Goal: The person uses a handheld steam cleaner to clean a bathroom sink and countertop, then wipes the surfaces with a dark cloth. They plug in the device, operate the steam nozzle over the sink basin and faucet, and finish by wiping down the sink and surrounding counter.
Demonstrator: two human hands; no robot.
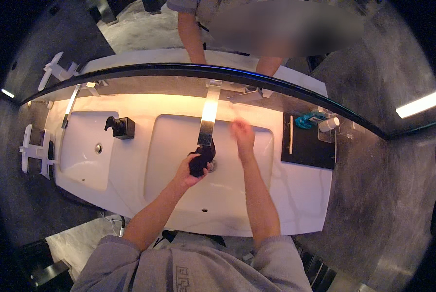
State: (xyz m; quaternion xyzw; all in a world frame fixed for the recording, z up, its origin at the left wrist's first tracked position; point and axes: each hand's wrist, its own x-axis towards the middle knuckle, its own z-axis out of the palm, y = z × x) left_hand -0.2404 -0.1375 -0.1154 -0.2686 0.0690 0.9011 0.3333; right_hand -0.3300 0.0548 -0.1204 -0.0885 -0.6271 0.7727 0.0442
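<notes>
A black dispenser point(124, 128) stands beside the left basin point(79, 153).

A washroom, shown by the marbled worktop point(132, 168) with a mirror point(222, 54) along its back edge, two sunken basins point(171, 141) and a black soap dispenser point(124, 128) between them.

right fingers point(237, 128): blurred | left fingers point(190, 158): partly behind dark item point(202, 161) | drain point(213, 166): partly hidden | shirt point(218, 265): cut off below
</notes>
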